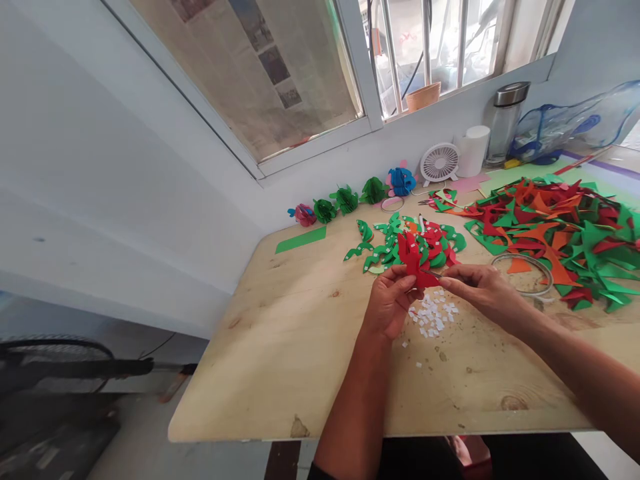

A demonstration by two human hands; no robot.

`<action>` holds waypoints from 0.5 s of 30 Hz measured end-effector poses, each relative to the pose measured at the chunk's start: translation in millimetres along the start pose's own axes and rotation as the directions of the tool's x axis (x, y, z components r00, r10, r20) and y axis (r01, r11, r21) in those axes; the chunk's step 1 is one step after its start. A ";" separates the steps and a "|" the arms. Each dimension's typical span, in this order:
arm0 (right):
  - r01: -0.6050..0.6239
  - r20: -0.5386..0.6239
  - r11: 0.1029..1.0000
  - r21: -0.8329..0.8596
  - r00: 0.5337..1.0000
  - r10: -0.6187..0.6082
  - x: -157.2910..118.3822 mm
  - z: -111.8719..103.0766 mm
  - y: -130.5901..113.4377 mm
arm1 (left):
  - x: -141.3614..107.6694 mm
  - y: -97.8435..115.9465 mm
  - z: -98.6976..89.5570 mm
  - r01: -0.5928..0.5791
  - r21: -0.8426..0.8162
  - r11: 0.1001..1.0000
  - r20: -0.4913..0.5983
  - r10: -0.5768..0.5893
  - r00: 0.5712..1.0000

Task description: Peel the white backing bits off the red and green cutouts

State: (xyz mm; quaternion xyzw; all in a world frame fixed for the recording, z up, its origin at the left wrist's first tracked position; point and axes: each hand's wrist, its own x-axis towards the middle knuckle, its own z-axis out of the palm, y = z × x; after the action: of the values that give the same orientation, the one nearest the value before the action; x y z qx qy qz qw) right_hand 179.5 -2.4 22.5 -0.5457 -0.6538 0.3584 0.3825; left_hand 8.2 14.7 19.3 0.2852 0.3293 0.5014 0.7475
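Note:
My left hand [393, 300] pinches a red paper cut-out [413, 260] with pointed, curved edges, held up over the wooden table. At the cut-out's right edge, my right hand [473, 283] is closed on a thin dark tool [436, 274]; it looks like tweezers, but the fingers hide most of it. Below both hands lies a scatter of small white paper squares [434, 315]. Just behind them spread green paper cut-outs [383, 255], several with white squares on them, and red ones [435, 235] mixed in.
Red, orange and green paper scraps [560, 227] are heaped on the right, with a tape roll [550, 280] by them. Folded paper figures [345, 199] line the wall. A small fan [440, 163], white cylinder [477, 150] and glass bottle [503, 130] stand behind.

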 end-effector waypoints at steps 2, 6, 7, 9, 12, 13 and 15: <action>-0.010 -0.013 1.000 0.010 1.000 0.010 -0.4 -1.0 -2.9 | 0.2 0.0 -0.2 -0.003 -0.003 1.000 0.000 0.003 1.000; -0.082 -0.017 0.990 0.115 0.996 0.085 -0.6 -2.4 -4.1 | 0.9 -1.6 -0.5 0.001 0.016 1.000 -0.024 0.000 1.000; -0.106 -0.018 0.978 0.178 0.994 0.111 -0.4 -2.2 -2.5 | 1.2 -2.7 -0.3 0.001 0.028 1.000 -0.030 0.000 1.000; -0.136 -0.020 0.938 0.319 0.988 0.150 0.3 -1.2 1.7 | 1.9 -5.9 0.2 -0.002 0.058 0.998 -0.034 0.004 0.999; -0.159 -0.008 0.893 0.420 0.984 0.179 0.8 0.6 3.8 | 2.8 -12.3 1.3 -0.006 0.116 0.993 -0.012 0.008 1.000; -0.163 0.000 0.887 0.433 0.983 0.182 0.7 1.1 2.5 | 3.0 -14.6 1.6 -0.004 0.133 0.991 -0.006 0.005 1.000; -0.172 0.006 0.878 0.446 0.982 0.189 0.7 1.7 -2.2 | 3.4 -18.8 2.1 0.005 0.163 0.987 0.003 -0.006 1.000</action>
State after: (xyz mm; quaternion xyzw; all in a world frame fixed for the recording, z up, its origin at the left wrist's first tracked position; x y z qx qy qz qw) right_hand 177.0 -2.2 23.8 -0.5090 -0.4937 0.5218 0.4742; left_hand 21.3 11.5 5.7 0.3452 0.3688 0.4703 0.7236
